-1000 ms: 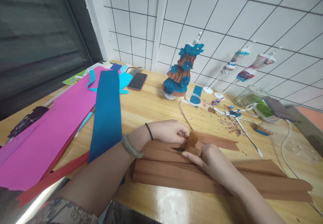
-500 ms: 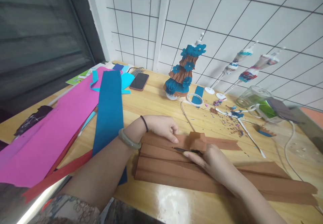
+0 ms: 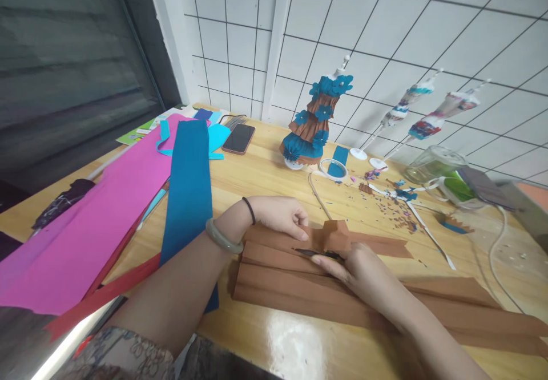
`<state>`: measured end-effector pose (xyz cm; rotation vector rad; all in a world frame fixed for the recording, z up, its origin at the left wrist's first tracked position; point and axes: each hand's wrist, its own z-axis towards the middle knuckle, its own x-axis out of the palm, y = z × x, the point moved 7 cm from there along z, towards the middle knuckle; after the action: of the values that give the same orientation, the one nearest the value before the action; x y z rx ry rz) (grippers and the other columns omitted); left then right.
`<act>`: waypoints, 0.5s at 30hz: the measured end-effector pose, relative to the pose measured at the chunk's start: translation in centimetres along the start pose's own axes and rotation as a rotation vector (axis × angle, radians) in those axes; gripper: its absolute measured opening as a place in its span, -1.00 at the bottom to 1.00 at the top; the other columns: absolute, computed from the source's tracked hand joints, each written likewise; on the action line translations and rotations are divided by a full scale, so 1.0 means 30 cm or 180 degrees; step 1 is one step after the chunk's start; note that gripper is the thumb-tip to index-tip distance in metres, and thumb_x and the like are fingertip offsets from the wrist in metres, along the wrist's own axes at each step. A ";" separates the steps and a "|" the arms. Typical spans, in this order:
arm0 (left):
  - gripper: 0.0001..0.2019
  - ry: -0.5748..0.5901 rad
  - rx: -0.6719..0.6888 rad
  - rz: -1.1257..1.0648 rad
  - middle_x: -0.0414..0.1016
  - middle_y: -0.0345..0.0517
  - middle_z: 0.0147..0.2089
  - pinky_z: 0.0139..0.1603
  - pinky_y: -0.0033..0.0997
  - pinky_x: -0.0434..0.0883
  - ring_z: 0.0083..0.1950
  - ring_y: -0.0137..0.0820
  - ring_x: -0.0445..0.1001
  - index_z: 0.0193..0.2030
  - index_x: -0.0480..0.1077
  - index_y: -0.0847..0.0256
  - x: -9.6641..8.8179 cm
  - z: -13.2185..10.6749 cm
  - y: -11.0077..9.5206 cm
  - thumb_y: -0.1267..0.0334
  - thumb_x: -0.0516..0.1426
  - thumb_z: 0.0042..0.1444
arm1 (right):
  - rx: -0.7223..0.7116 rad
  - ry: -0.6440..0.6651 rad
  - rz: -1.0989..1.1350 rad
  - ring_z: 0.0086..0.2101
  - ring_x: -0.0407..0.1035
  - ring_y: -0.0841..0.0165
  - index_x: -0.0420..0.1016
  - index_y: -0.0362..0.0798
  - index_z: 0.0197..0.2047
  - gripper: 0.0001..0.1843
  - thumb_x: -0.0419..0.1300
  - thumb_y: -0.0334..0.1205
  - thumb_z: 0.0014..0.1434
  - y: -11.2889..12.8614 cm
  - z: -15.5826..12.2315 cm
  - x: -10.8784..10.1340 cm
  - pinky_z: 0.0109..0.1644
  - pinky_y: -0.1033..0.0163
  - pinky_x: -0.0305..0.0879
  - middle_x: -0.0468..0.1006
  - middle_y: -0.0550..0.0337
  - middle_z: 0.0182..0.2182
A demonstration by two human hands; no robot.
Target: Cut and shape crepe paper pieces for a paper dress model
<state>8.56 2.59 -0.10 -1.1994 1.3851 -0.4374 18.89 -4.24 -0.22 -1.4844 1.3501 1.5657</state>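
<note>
A long brown crepe paper sheet, folded into several layers, lies across the near part of the wooden table. My left hand pinches the upper fold of the sheet. My right hand grips the same fold beside it, where the paper rises in a small raised pleat. A dark thin thing lies under my right fingers; I cannot make it out. A grey bangle and a black hair tie sit on my left wrist.
A blue paper strip, a pink sheet and red strips lie at the left. A phone sits behind them. A small dress form in brown and blue paper, a tape roll, paper scraps and a glass jar stand at the back right.
The raised piece of brown paper between my hands has been pressed lower and wider into a pleat. Both hands stay on the fold; the view has shifted slightly.
</note>
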 end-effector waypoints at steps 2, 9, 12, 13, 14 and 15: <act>-0.87 0.0011 0.0004 -0.0016 0.37 -0.26 -0.49 -0.45 -0.57 0.23 -0.46 -0.54 0.28 -0.40 0.36 0.33 0.001 0.000 0.000 0.28 0.15 -0.01 | -0.0027 0.0002 0.0033 -0.55 0.40 0.32 0.43 -0.05 -0.50 -0.56 -0.05 0.04 0.21 0.003 0.001 0.001 -0.48 0.30 0.21 0.53 0.11 -0.57; -0.87 -0.0064 0.0004 0.0109 0.35 -0.31 -0.52 -0.46 -0.58 0.20 -0.48 -0.57 0.26 -0.42 0.35 0.31 -0.007 -0.004 -0.008 0.27 0.16 -0.01 | -0.0070 -0.0213 0.0013 -0.64 0.33 0.36 0.39 -0.05 -0.54 -0.54 -0.05 0.06 0.21 0.000 -0.001 -0.002 -0.54 0.32 0.16 0.50 0.14 -0.63; -0.87 -0.0037 -0.0003 0.0131 0.34 -0.32 -0.52 -0.45 -0.59 0.20 -0.48 -0.57 0.26 -0.43 0.34 0.31 -0.006 -0.005 -0.010 0.27 0.15 0.00 | -0.0089 -0.0208 0.0101 -0.56 0.39 0.32 0.44 -0.05 -0.46 -0.57 -0.05 0.04 0.21 0.002 -0.002 -0.003 -0.48 0.30 0.20 0.54 0.10 -0.54; -0.87 -0.0029 0.0003 0.0132 0.35 -0.32 -0.52 -0.45 -0.59 0.20 -0.47 -0.57 0.26 -0.43 0.34 0.31 -0.006 -0.006 -0.010 0.27 0.15 0.00 | -0.0085 -0.0185 0.0116 -0.53 0.40 0.31 0.44 -0.05 -0.45 -0.58 -0.05 0.04 0.21 0.003 -0.001 -0.003 -0.47 0.30 0.21 0.54 0.10 -0.53; -0.86 -0.0030 0.0008 0.0128 0.35 -0.31 -0.51 -0.45 -0.59 0.20 -0.47 -0.57 0.27 -0.42 0.34 0.30 -0.006 -0.006 -0.009 0.26 0.15 0.00 | -0.0073 -0.0152 0.0116 -0.53 0.39 0.31 0.44 -0.05 -0.45 -0.58 -0.05 0.04 0.21 0.005 0.000 -0.002 -0.47 0.30 0.20 0.53 0.10 -0.53; -0.86 -0.0036 0.0014 0.0126 0.35 -0.31 -0.51 -0.45 -0.59 0.20 -0.47 -0.57 0.27 -0.42 0.34 0.30 -0.007 -0.006 -0.009 0.25 0.15 0.00 | -0.0044 -0.0119 0.0096 -0.55 0.38 0.32 0.43 -0.05 -0.47 -0.57 -0.05 0.04 0.21 0.005 0.001 -0.001 -0.49 0.31 0.19 0.52 0.11 -0.56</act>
<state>8.46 2.58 0.28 -1.1673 1.3952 -0.4048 18.74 -4.25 -0.17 -1.4421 1.3490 1.6168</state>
